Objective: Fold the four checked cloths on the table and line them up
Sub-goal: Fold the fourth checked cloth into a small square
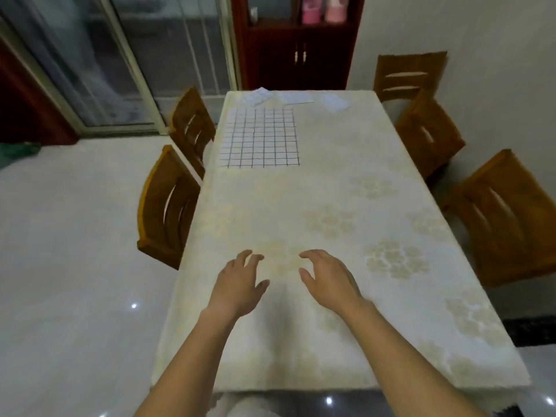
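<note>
Four checked cloths are located at the far end of the table [331, 206]. The flat cloth [260, 136] is spread out toward the far-left side. The left cloth [258, 96], middle cloth [296, 97] and right cloth [335, 102] are strung along the far edge, too blurred for fold state. The left hand [240, 281] and right hand [328, 278] are held over the near half, fingers relaxed and parted, nothing gripped, well apart from the cloths.

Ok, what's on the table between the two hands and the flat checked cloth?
Nothing: in the head view only bare flowered tablecloth runs from the left hand and right hand to the checked cloth. Both hands are empty.
</note>
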The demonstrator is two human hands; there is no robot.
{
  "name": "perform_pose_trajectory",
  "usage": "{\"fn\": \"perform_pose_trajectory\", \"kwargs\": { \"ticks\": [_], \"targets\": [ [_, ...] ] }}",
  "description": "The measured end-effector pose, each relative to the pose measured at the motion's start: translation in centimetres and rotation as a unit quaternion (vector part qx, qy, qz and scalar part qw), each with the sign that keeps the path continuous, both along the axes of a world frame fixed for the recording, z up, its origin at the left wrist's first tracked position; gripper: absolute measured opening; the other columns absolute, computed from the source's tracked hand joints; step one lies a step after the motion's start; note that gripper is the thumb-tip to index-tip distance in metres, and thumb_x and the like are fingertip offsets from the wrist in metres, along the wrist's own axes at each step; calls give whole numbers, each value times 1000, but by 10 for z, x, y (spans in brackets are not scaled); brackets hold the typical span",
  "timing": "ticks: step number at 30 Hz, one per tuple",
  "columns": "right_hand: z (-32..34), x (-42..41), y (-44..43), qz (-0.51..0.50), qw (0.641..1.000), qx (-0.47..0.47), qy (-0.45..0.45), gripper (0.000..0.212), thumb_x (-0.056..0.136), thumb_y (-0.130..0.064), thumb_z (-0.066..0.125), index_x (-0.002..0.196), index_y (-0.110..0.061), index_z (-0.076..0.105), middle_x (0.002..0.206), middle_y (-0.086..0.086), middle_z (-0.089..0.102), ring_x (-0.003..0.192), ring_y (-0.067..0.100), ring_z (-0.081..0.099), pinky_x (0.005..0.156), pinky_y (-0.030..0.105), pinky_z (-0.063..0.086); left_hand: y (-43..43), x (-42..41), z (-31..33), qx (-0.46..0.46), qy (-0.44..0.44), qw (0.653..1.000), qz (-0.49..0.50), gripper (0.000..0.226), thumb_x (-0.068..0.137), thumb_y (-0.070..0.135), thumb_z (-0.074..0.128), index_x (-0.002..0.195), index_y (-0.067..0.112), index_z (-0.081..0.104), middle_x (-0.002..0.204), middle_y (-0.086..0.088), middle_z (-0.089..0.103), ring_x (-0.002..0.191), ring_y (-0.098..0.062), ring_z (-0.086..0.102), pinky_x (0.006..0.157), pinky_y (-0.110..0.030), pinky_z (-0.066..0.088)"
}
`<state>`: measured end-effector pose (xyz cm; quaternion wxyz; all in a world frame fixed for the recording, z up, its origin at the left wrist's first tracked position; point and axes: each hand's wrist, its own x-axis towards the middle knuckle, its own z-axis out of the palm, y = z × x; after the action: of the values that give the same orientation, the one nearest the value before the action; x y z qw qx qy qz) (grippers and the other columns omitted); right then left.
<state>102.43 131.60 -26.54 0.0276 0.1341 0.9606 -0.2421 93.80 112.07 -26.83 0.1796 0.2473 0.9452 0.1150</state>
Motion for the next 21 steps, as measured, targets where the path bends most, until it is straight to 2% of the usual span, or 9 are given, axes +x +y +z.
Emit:
{"fn": "perform_pose_trajectory", "kwargs": {
  "ticks": [5, 10, 14, 17, 21],
  "targets": [
    [-9, -61, -5, 47, 998, 12, -28, 43, 100, -38, 48, 140, -24, 49, 145, -5, 49, 127, 19, 52, 109, 32, 39, 10, -63, -6, 24, 12, 999, 22, 56, 103, 45, 52, 154, 30, 34, 166, -1, 25, 149, -29, 32, 120, -44, 31],
    [-13, -105, 26, 28, 997, 48, -55, 48, 101, -35, 45, 147, -24, 41, 149, -3, 46, 132, 20, 47, 111, 32, 36, 53, -147, -35, 6, 5, 1000, -31, 60, 106, 41, 46, 159, 27, 22, 171, 0, 3, 156, -33, 8, 125, -53, 14],
    [-23, -146, 54, 8, 997, 48, -67, 55, 102, -35, 45, 153, -20, 31, 155, 1, 37, 140, 20, 38, 116, 33, 30, 80, -210, -54, -13, 4, 999, -38, 68, 106, 40, 44, 162, 24, 9, 171, -2, -3, 156, -34, 2, 125, -53, 11],
    [-40, -182, 65, -6, 998, -2, -67, 58, 102, -34, 46, 154, -18, 27, 159, 0, 29, 146, 17, 28, 118, 29, 22, 88, -246, -74, 6, -41, 999, 12, 72, 106, 40, 45, 163, 25, 5, 171, -4, -4, 156, -38, 1, 125, -52, 12],
    [-70, -261, 77, -9, 999, -25, -47, 61, 101, -34, 48, 155, -15, 26, 162, 2, 23, 149, 15, 21, 117, 26, 19, 106, -301, -94, 63, -24, 995, 79, 70, 106, 39, 45, 163, 22, 7, 171, -6, 2, 156, -38, 4, 125, -51, 14]
  ]
}}
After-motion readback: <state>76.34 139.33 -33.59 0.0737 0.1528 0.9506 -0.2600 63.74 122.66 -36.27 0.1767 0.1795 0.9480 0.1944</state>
